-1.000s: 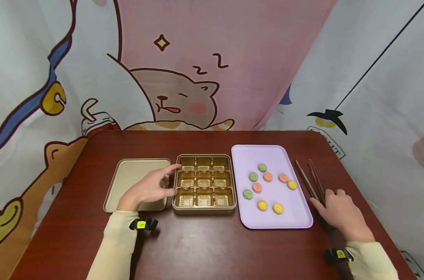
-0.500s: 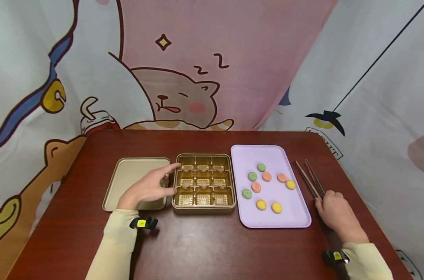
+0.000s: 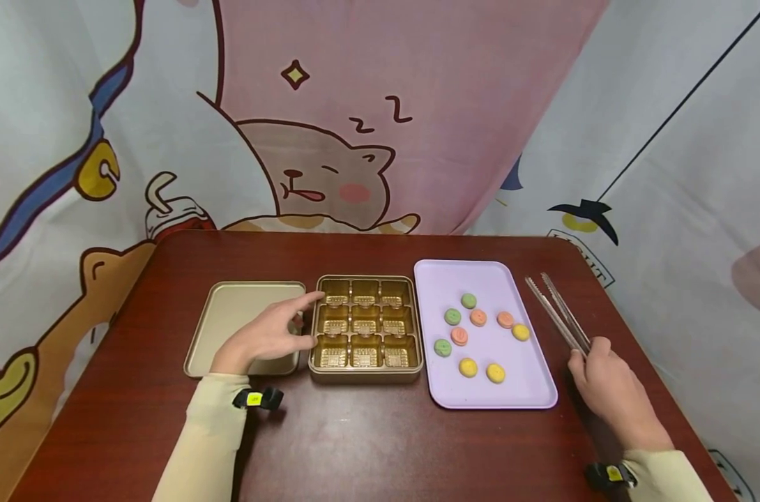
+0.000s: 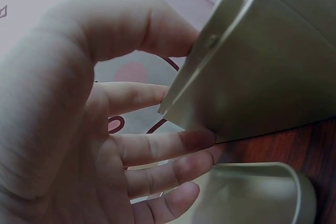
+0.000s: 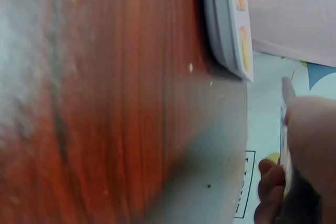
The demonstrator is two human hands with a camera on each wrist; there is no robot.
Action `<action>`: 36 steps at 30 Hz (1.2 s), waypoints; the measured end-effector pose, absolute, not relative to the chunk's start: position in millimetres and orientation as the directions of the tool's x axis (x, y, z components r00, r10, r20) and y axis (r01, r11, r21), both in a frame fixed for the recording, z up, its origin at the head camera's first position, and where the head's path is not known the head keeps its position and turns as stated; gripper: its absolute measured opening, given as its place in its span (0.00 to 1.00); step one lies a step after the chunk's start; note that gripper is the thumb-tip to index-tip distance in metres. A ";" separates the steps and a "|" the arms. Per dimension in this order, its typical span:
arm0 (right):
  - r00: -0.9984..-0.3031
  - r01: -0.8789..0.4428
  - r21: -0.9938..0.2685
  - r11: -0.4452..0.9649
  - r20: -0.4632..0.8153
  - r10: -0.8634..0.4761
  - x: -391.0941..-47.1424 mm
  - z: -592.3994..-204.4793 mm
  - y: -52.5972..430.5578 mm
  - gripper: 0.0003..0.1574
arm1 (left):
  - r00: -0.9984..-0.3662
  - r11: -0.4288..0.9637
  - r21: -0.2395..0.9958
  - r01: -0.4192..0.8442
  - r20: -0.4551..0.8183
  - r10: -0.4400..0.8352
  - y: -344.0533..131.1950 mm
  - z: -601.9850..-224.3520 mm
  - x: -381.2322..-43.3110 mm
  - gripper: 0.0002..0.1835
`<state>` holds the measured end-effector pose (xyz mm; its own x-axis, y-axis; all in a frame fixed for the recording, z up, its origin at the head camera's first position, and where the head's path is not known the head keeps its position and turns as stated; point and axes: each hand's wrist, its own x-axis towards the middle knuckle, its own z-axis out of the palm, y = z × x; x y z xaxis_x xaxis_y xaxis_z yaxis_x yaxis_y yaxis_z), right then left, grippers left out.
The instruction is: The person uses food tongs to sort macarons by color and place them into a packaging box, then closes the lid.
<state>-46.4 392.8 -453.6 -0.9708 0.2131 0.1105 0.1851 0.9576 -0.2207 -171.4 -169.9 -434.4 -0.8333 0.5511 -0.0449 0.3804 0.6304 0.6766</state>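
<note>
My left hand (image 3: 263, 338) rests against the left side of a gold box (image 3: 366, 377) divided into several compartments. Its thumb and forefinger spread along the box's edge; in the left wrist view the fingers (image 4: 157, 148) are fairly straight, touching the box wall (image 4: 262, 72). My right hand (image 3: 618, 390) grips metal tongs (image 3: 558, 314) by their near end, arms slightly apart, pointing away over the table's right side. In the right wrist view the hand (image 5: 310, 145) hides most of the tongs. Between box and tongs lies a lilac tray (image 3: 493, 394) bearing green macarons (image 3: 452, 316), pink macarons (image 3: 477, 318) and yellow macarons (image 3: 468, 367).
A flat gold lid (image 3: 229, 321) lies left of the box, partly beneath my left hand in the head view. Everything stands on a dark red-brown wooden table (image 3: 348, 446). Behind it hangs a cloth (image 3: 468, 104) printed with cartoon animals.
My right hand has taken hold of the tongs and raised them slightly, their arms now closer together. The left hand, box, tray and macarons stay put.
</note>
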 end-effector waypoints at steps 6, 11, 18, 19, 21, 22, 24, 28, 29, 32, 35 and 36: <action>-0.981 0.150 -0.228 0.962 0.090 0.174 -40.3 -443.7 378.4 0.32 | -0.831 0.633 0.669 0.390 -0.042 0.555 -169.4 -434.3 -171.4 0.47; -0.993 0.052 -0.190 0.980 0.098 0.071 -37.5 -439.0 367.6 0.34 | -0.829 0.632 0.671 0.388 -0.046 0.557 -170.0 -434.8 -172.0 0.47; -0.997 -0.038 -0.135 0.990 0.067 -0.029 -35.5 -439.8 356.7 0.26 | -0.832 0.636 0.673 0.378 -0.056 0.552 -171.2 -435.5 -172.4 0.47; -0.998 -0.038 -0.133 0.990 0.054 -0.031 -35.5 -440.4 355.9 0.27 | -0.832 0.638 0.672 0.376 -0.059 0.552 -171.3 -435.4 -172.5 0.47; -0.999 -0.036 -0.128 0.991 0.038 -0.031 -35.5 -441.7 354.5 0.28 | -0.832 0.641 0.671 0.373 -0.064 0.551 -171.2 -435.3 -172.7 0.47; -0.999 -0.035 -0.129 0.991 0.029 -0.032 -35.7 -442.1 353.8 0.29 | -0.832 0.642 0.670 0.373 -0.065 0.551 -171.2 -435.2 -172.7 0.47; -0.999 -0.034 -0.125 0.992 0.016 -0.033 -35.8 -442.2 352.8 0.30 | -0.832 0.643 0.669 0.372 -0.067 0.551 -171.2 -435.2 -172.8 0.47; -0.999 -0.036 -0.119 0.992 -0.003 -0.036 -36.2 -441.7 350.8 0.31 | -0.832 0.642 0.669 0.375 -0.062 0.551 -171.2 -435.5 -172.6 0.47; -0.999 -0.038 -0.116 0.993 -0.002 -0.039 -36.2 -441.7 350.5 0.30 | -0.833 0.642 0.669 0.373 -0.063 0.550 -171.2 -435.5 -172.5 0.47; -0.999 -0.050 -0.109 0.993 0.005 -0.050 -35.4 -443.0 350.5 0.30 | -0.834 0.644 0.671 0.368 -0.068 0.547 -171.1 -435.4 -172.2 0.47; -0.998 -0.067 -0.096 0.993 0.024 -0.065 -33.9 -445.7 351.1 0.28 | -0.834 0.644 0.672 0.365 -0.073 0.548 -171.1 -435.4 -172.1 0.47; -0.997 -0.070 -0.093 0.993 0.029 -0.068 -33.5 -446.7 351.3 0.27 | -0.833 0.645 0.672 0.365 -0.073 0.548 -171.2 -435.4 -172.1 0.47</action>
